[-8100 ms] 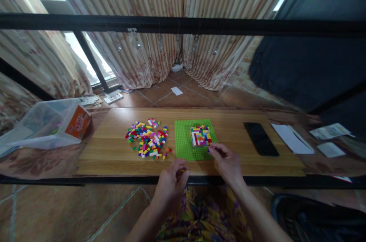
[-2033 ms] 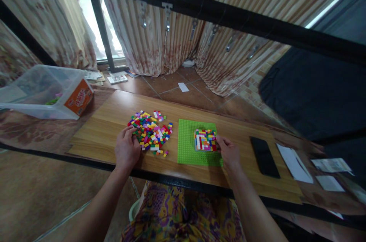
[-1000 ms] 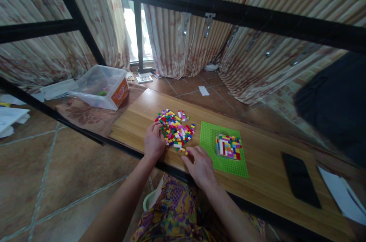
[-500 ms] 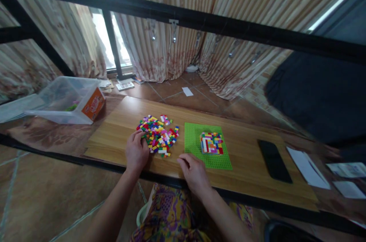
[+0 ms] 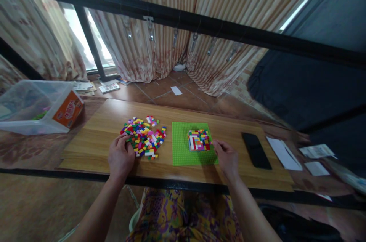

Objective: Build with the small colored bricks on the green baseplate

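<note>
My left hand (image 5: 121,156) rests at the near left edge of a loose pile of small coloured toy bricks (image 5: 145,139). Its fingers are curled down against the bricks, and whatever they hold is hidden. Right of the pile lies a green studded baseplate (image 5: 179,146). A low, multicoloured brick build (image 5: 199,140) with a white stretch on its left side sits on it, right of the plate's middle. My right hand (image 5: 227,156) is at the build's right side, thumb and forefinger pinched close to it. What lies between those fingertips is too small to name.
A black phone (image 5: 256,150) lies on the wooden board (image 5: 97,139), right of my right hand. Beyond it are white papers (image 5: 284,153). A clear plastic box (image 5: 34,124) with an orange label stands at the left. A dark metal bar (image 5: 171,21) crosses behind the table.
My right hand has moved from the baseplate's near left corner to the right side of the brick build. My left hand stays at the pile. The camera view has shifted rightward.
</note>
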The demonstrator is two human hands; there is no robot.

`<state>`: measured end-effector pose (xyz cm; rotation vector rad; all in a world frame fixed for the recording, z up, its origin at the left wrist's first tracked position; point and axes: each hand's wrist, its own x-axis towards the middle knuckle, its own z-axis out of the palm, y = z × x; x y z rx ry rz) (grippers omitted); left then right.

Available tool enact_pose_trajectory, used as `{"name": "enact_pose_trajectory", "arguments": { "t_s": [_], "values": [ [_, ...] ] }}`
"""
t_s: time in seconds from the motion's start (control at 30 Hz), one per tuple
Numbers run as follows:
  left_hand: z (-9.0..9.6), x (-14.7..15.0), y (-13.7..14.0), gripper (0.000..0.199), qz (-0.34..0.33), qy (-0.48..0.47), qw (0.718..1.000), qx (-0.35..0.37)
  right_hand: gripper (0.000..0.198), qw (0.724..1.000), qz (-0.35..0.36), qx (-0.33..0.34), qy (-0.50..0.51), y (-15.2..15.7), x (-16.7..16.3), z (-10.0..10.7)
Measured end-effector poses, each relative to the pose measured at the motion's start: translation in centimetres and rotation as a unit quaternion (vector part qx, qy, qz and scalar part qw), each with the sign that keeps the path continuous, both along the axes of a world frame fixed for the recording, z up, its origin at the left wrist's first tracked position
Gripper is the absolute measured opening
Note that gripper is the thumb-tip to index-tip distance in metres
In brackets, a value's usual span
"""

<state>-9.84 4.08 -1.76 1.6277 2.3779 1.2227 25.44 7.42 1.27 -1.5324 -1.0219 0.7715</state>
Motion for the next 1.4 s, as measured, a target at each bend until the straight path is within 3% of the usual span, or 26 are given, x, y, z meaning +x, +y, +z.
{"name": "enact_pose_trajectory", "arguments": {
  "t_s": [0.47,0.8,1.1,1.4],
  "values": [
    [0.3,0.2,-0.1,0.028,-0.005,-0.003,1.000,-0.011,0.036,0.992,0.023,0.003,-0.124,1.5,0.0,-0.9],
    [0.2,0.3,-0.2,0.029,0.000,-0.002,1.000,-0.008,0.037,0.996,0.022,0.002,-0.087,2.0,-0.1,-0.6],
    [0.2,0.3,-0.1,0.027,-0.006,-0.006,1.000,-0.003,0.044,0.995,0.053,-0.053,-0.062,3.1,0.6,-0.8],
    [0.2,0.3,-0.1,0.028,-0.007,-0.010,1.000,-0.008,0.038,0.995,0.055,-0.036,-0.074,2.8,0.3,-0.4]
  ]
}}
